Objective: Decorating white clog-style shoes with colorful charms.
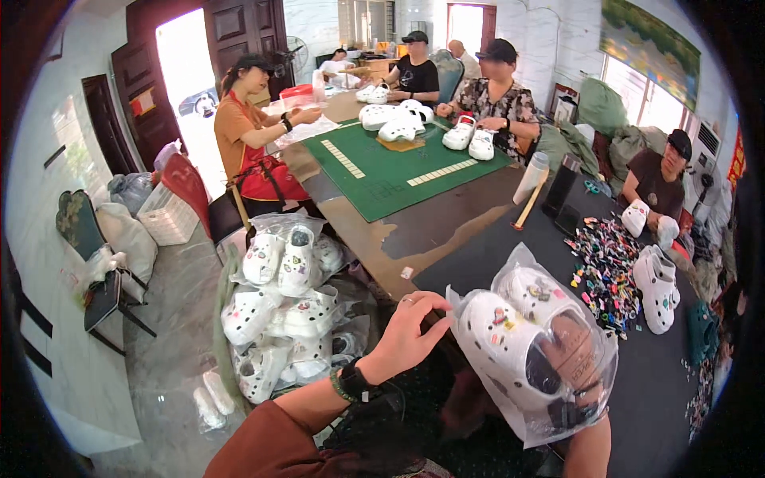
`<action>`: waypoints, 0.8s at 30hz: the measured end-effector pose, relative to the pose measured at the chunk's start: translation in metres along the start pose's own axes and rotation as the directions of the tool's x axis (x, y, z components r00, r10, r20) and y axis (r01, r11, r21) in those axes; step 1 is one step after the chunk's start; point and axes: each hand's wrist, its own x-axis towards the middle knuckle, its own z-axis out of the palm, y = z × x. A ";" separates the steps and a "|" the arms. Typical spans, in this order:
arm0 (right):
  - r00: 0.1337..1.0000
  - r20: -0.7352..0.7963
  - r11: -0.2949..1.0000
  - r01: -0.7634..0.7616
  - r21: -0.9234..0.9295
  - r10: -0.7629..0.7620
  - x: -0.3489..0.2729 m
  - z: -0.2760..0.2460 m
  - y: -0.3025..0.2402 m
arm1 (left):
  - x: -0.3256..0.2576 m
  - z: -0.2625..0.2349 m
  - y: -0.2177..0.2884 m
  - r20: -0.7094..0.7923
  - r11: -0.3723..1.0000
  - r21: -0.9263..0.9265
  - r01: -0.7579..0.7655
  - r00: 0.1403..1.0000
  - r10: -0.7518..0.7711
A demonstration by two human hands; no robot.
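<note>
While the right hand (575,350) sits inside a clear plastic bag (532,358), it grips a pair of white clog shoes (510,338) through the plastic, so the bag is pulled over the hand like a big glove. The shoes have small colourful charms stuck on them. Their long way runs from up on the right, down to the left, with the toes pointing toward the left hand (406,331). The bag hangs in the air just in front of the person, above the near edge of the dark table (510,247).

The left hand is just beside the bag, on its left side. Its fingers are bent and its fingertips touch the bag's edge, pinching the plastic there. So the left hand is at the toe end, and the right hand is at the heel end.

Down on the left, near the floor, lies a pile of bagged white clogs (283,319). Over on the right of the table is a heap of colourful charms (606,267) and more white clogs (657,287).
</note>
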 end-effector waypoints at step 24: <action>0.956 -0.050 0.957 0.286 -0.038 -0.288 -0.082 -0.021 -0.001 | 0.005 0.008 0.002 0.329 0.531 -0.689 0.494 0.865 -0.379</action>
